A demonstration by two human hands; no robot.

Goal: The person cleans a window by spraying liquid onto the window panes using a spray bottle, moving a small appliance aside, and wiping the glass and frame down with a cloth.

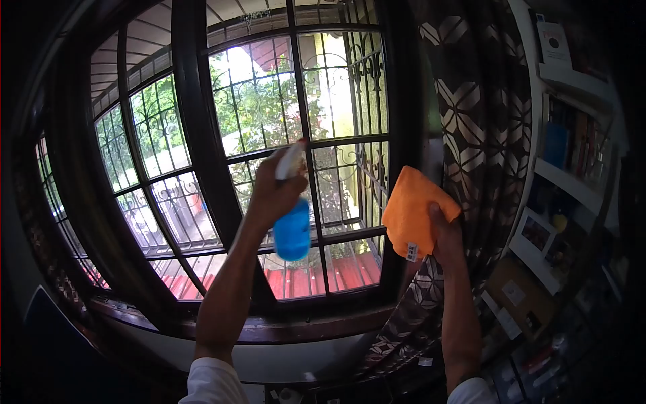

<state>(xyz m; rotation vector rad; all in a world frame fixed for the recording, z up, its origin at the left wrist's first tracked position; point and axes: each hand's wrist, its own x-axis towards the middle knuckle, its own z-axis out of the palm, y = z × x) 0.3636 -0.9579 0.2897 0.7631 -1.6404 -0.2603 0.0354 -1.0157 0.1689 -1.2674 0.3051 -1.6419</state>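
A spray bottle (291, 232) with blue liquid and a white spray head is held up in front of the window (256, 101). Round its neck and trigger my left hand (274, 188) is closed, with the nozzle pointing up toward the panes. To the right, my right hand (445, 232) grips a folded orange cloth (412, 209) by its lower right side, a white tag hanging at the bottom edge. The cloth is near the dark right window frame (407, 101) and in front of the patterned curtain; contact with either cannot be made out.
Dark wooden sill (316, 326) runs below the panes. A patterned curtain (478, 121) hangs right of the window. Beyond it stand white shelves (572, 178) with books and a framed photo. Metal grilles and plants show outside. A dark blue object (57, 337) is at the lower left.
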